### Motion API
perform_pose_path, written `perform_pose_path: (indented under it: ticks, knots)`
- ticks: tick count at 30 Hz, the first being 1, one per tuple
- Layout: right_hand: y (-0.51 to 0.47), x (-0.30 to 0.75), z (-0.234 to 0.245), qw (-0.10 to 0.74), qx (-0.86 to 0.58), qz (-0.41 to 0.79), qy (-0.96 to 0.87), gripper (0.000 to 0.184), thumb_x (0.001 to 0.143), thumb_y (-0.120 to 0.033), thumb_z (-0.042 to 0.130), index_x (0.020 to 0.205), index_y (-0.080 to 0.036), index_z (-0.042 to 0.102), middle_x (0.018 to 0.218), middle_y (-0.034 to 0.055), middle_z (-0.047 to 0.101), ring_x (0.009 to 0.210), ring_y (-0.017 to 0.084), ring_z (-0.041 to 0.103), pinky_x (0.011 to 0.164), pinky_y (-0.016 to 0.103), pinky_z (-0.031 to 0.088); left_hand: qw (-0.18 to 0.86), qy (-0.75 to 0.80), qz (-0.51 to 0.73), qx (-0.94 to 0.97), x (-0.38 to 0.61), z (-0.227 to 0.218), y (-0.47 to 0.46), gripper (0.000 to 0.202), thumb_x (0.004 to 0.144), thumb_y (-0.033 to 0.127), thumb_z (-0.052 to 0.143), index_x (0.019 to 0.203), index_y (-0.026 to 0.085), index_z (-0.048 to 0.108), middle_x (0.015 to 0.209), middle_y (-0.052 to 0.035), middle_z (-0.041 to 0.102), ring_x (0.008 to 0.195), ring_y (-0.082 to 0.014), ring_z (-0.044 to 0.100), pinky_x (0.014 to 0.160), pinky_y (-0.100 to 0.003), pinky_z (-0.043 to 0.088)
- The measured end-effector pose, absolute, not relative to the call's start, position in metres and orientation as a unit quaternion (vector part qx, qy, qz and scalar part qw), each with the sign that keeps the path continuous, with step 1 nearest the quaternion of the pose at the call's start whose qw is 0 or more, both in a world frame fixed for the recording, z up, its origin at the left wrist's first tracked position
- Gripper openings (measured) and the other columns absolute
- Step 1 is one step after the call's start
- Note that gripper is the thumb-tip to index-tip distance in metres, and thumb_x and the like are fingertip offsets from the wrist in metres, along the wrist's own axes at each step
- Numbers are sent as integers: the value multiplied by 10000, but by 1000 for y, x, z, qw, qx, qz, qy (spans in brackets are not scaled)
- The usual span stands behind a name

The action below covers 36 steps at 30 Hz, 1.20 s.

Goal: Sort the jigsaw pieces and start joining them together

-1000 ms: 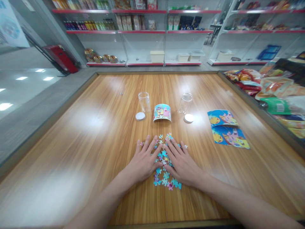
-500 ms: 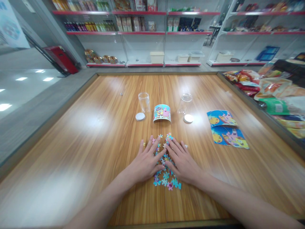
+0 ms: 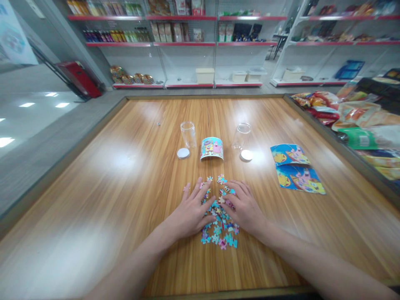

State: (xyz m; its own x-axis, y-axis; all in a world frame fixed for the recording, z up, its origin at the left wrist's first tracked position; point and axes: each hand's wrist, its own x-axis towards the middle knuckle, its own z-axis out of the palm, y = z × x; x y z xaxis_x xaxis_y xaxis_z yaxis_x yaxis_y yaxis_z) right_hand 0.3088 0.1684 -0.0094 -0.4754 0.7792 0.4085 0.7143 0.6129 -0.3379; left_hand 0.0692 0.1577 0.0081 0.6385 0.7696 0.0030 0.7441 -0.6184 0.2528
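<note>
A loose pile of small jigsaw puzzle pieces (image 3: pixel 218 229), mostly light blue with some pink, lies on the wooden table between my hands. My left hand (image 3: pixel 191 212) rests on the pile's left side, fingers spread, covering some pieces. On the right side, my right hand (image 3: pixel 246 208) is arched with its fingers bent and apart, fingertips at the pieces. Just beyond the pile stands a curved cartoon picture card (image 3: pixel 212 149). Farther right lies a folded blue cartoon sheet (image 3: pixel 300 179), its upper part raised.
Two clear jars (image 3: pixel 188 134) stand behind the pile, left and right of the card. White round lids (image 3: pixel 183 153) lie in front of them. A raised rim (image 3: pixel 206 97) borders the table (image 3: pixel 125 216). Packaged snacks (image 3: pixel 359 121) are heaped beyond its right edge; shelves stand behind.
My right hand has shifted slightly right, away from my left hand, its fingers now more bent. More pieces show between the hands. The left hand has barely moved.
</note>
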Motion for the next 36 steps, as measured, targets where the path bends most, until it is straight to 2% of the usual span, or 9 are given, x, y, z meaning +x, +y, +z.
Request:
perform_pose_path:
  ticks: [3,8,13,22,26,28,31,36]
  knots:
    - [170,309,-9,278,-430,52,-857,110,942,-250,618,927,-197,714,1314,120,608,1313,309,482,1118,578,377,111,409,66,903,70,13,157,448,1016,448,486,1426,267,508,1668,-157,114,1532,-437,106,1147,-740,206]
    - [173,312,-10,308,-437,68,-842,164,964,-214,571,894,-210,720,1260,102,631,1251,285,523,1085,551,417,115,386,96,910,71,19,157,317,1026,384,477,1289,291,628,1659,-105,166,1540,-407,112,1161,-718,214]
    - [175,314,-16,327,-449,111,-824,199,978,-233,557,846,-197,702,1215,121,616,1177,262,564,986,472,505,113,388,92,910,71,17,157,331,1020,386,492,1322,318,610,1656,-107,164,1536,-419,118,1145,-729,234]
    - [177,313,-22,325,-465,114,-816,194,963,-253,577,823,-212,706,1183,109,616,1158,268,566,972,466,500,115,387,96,910,71,18,156,314,1019,390,498,1286,308,641,1649,-93,199,1532,-419,132,1158,-721,217]
    - [179,312,-23,336,-484,105,-801,178,970,-256,565,891,-208,717,1152,110,623,1122,268,575,967,468,495,124,381,96,911,71,19,155,307,1000,409,530,1271,330,652,1665,-76,152,1527,-435,139,1158,-724,206]
    - [180,313,-23,339,-494,100,-794,161,963,-239,566,1000,-206,719,1149,117,621,1112,273,575,961,473,498,129,379,92,912,71,20,155,311,992,439,539,1260,334,657,1664,-75,150,1525,-444,138,1156,-725,207]
    - [180,314,-22,339,-495,101,-793,264,946,-197,553,1182,-196,673,1185,125,608,1125,272,572,964,468,505,130,383,85,911,72,21,155,338,990,466,534,1275,322,643,1664,-87,151,1525,-444,136,1152,-729,208]
    - [176,314,-19,319,-468,105,-817,260,913,-178,580,1134,-234,705,1233,111,592,1186,281,549,1005,480,484,119,392,71,909,72,19,156,430,996,440,527,1401,296,538,1674,-114,116,1535,-427,109,1167,-710,209]
